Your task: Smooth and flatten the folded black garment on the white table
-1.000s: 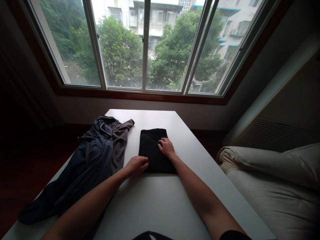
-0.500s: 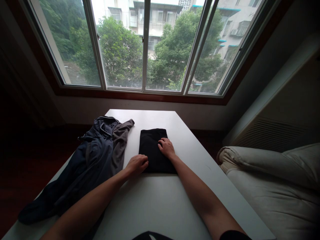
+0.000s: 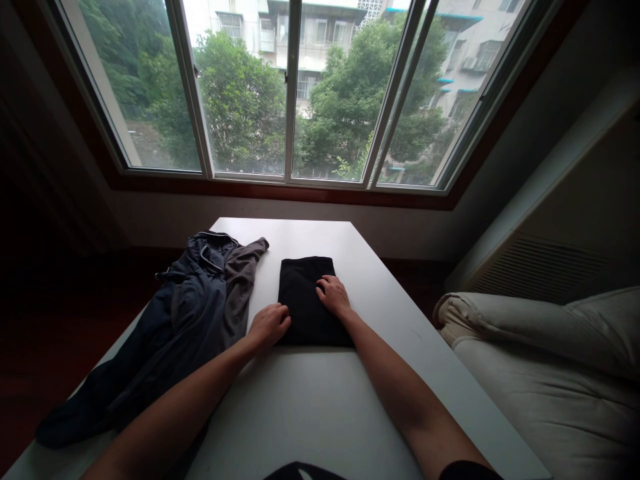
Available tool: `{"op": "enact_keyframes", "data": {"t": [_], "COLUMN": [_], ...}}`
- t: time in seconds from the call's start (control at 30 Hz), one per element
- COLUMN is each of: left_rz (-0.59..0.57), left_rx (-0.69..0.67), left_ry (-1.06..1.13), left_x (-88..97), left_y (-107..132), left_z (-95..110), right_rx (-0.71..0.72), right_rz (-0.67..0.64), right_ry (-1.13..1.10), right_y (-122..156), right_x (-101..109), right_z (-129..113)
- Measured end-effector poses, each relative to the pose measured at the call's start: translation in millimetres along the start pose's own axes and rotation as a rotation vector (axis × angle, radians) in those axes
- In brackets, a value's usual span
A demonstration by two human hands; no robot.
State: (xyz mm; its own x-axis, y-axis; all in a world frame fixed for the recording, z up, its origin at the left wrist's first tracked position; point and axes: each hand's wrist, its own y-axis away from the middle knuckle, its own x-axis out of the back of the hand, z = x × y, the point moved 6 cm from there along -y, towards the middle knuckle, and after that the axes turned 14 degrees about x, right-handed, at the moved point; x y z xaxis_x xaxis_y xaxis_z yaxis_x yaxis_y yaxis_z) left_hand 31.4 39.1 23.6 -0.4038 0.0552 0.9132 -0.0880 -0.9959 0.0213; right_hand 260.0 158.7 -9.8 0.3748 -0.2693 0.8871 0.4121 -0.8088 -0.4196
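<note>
Black folded cloth (image 3: pixel 305 287) is laid flat on the white table (image 3: pixel 305 407), near its middle; no shift of the cloth is seen over the last second. The left hand (image 3: pixel 271 323) has been slid slightly outward and away from the wearer, along the cloth's left edge; its fingers are curled, and whether the edge is pinched cannot be told. The right hand (image 3: pixel 333 294) has been kept in place, fingers loosely bent and spread on the cloth's right side, nothing visibly gripped. The change is judged a small edge adjustment; the folded shape is left unaltered. To the left, a dark crumpled garment (image 3: pixel 185 327) is left unhandled. Beyond the table, a window (image 3: pixel 289 127) is seen.
</note>
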Motion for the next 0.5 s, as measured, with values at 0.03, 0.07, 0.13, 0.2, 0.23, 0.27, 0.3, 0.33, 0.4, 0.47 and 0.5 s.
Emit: {"op": "enact_keyframes", "data": {"t": [0.03,0.07,0.13,0.2,0.23,0.27,0.3,0.33,0.4,0.47,0.5], "left_rz": [0.000,0.002,0.007,0.012,0.015,0.018,0.021,0.024,0.029,0.034,0.036], "left_rx": [0.007,0.012,0.016,0.016,0.016,0.017,0.020,0.025,0.039,0.046,0.046], "left_ry": [0.001,0.002,0.004,0.004,0.002,-0.002,-0.006,-0.011,-0.018,-0.022,-0.023], "left_x": [-0.3,-0.5,-0.9,-1.0,-0.9,-0.8,-0.5,-0.2,0.4,0.9,1.0], "left_y": [-0.8,-1.4,-2.2,-2.3,-2.2,-2.2,-2.1,-2.1,-2.2,-2.4,-2.6], "left_z": [-1.2,-2.2,-3.3,-3.4,-3.4,-3.4,-3.6,-4.0,-5.1,-6.1,-6.4], "right_rx": [0.002,0.005,0.008,0.007,0.005,0.004,0.004,0.005,0.007,0.008,0.008], "right_rz": [0.003,0.006,0.010,0.009,0.007,0.007,0.007,0.008,0.008,0.006,0.005], "right_ry": [0.000,-0.001,-0.002,-0.002,-0.001,0.000,0.001,0.002,0.003,0.003,0.003], "right_y": [0.1,0.1,0.3,0.3,0.4,0.4,0.4,0.5,0.6,0.8,0.9], "right_x": [-0.3,-0.6,-0.9,-1.3,-1.5,-1.7,-1.8,-2.0,-2.5,-3.2,-3.4], "right_z": [0.3,0.5,0.8,1.3,1.5,1.8,2.0,2.2,2.5,2.9,3.0]}}
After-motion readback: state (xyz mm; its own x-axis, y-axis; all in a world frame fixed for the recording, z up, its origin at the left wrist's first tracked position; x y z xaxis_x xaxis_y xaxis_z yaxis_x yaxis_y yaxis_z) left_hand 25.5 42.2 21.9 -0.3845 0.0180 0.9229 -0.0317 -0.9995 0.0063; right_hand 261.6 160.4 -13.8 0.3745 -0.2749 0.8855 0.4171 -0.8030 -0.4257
